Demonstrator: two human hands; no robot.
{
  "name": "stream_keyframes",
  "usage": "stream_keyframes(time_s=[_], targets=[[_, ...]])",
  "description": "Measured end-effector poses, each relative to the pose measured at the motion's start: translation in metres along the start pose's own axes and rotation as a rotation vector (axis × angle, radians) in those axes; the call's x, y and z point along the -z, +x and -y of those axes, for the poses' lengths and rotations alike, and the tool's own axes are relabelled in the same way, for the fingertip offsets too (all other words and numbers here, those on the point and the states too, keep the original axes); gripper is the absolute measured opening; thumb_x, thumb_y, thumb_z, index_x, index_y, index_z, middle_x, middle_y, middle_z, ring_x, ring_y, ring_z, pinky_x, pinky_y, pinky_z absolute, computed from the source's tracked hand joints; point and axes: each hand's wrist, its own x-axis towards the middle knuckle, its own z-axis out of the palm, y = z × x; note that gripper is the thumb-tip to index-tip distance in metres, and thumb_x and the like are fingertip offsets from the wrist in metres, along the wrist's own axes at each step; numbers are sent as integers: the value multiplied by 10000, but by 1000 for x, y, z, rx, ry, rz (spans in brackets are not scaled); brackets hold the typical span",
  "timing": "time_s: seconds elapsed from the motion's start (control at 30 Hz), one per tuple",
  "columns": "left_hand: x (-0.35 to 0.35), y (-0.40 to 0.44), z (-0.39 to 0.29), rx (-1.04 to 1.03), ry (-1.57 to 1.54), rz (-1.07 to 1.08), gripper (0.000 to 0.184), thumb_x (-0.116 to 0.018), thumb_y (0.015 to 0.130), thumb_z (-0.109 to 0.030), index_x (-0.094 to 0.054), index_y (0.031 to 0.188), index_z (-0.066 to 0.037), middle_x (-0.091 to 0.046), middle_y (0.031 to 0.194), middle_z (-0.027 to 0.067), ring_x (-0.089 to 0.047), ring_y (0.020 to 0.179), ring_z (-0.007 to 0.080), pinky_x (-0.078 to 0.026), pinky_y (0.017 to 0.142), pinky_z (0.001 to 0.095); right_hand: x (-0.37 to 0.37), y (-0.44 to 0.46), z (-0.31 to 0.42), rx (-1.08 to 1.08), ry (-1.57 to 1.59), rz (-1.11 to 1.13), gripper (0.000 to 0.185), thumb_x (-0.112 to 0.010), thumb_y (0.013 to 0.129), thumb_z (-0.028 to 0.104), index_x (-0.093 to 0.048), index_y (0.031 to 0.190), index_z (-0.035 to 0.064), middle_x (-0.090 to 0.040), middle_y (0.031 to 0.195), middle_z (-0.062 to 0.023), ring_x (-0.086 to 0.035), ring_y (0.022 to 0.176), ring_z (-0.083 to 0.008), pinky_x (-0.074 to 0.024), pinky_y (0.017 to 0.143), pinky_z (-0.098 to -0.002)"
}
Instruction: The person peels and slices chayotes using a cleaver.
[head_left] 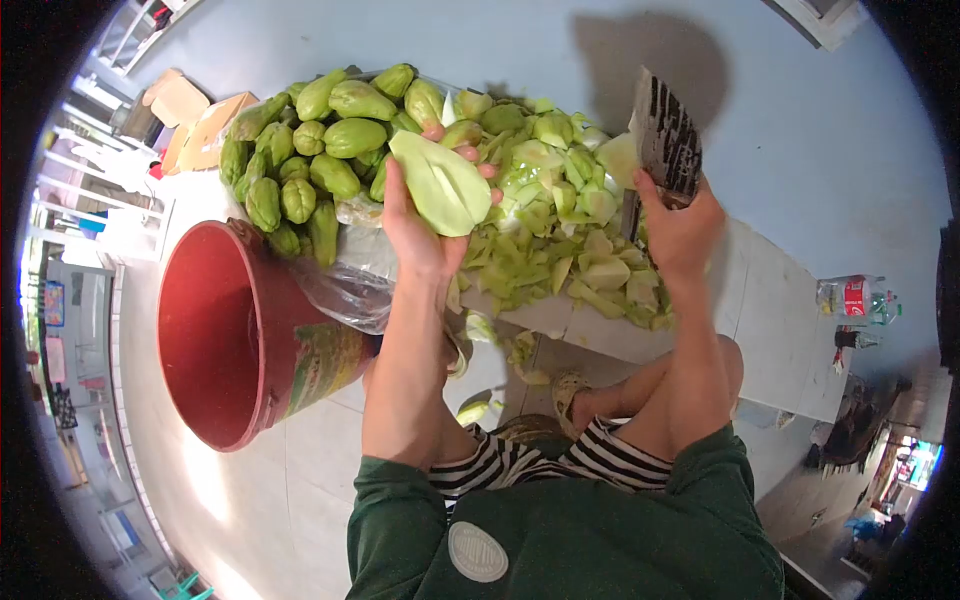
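My left hand [418, 240] holds up a pale green chayote half [438, 185], its flat cut face turned towards me. My fingers show along its far edge. In my right hand [685, 232] a cleaver [668, 138] is gripped, its wide, dark-streaked blade pointing up and away from me. Between the hands and beyond them, a heap of cut chayote pieces [560, 185] covers the work surface. Behind my left hand lies a pile of whole chayotes [325, 135].
A large red bucket [212, 335] stands on the floor at left, with clear plastic [350, 290] beside it. An open cardboard box [205, 130] sits at the far left. Plastic bottles [858, 300] are at the right by the wall. Some cut bits [478, 410] lie near my feet.
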Motion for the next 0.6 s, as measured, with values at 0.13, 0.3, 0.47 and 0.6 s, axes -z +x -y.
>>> stream_keyframes(time_s=[0.13, 0.3, 0.47, 0.6], targets=[[-2, -1, 3, -90, 30, -40, 555, -285, 994, -525, -427, 1314, -94, -590, 1060, 159, -596, 941, 329, -507, 740, 488, 0, -2, 0, 23, -88, 46, 322, -787, 769, 265, -625, 865, 4, -645, 649, -70, -610, 550, -177, -484, 562, -359], [-5, -3, 7, -99, 36, -49, 549, -271, 1002, -519, -418, 1307, -87, -592, 1041, 143, -612, 915, 304, -529, 743, 470, -14, -27, 14, 48, -99, 138, 243, -689, 846, 237, -575, 856, 22, -623, 622, -131, -617, 553, -328, -486, 555, -414], [-2, 0, 28, -335, 256, -243, 584, -330, 980, -558, -433, 1305, -84, -579, 1069, 130, -582, 961, 297, -499, 804, 475, -29, -87, 39, 244, -62, 407, 157, -609, 895, 155, -528, 870, 23, -591, 715, -176, -588, 619, -399, -463, 551, -451], [3, -1, 34, -449, 320, -202, 573, -340, 984, -552, -428, 1290, -75, -574, 1068, 112, -578, 952, 286, -498, 805, 470, -30, -105, 50, 339, -3, 606, 165, -617, 846, 99, -491, 922, 23, -552, 825, -196, -575, 691, -416, -468, 595, -486]])
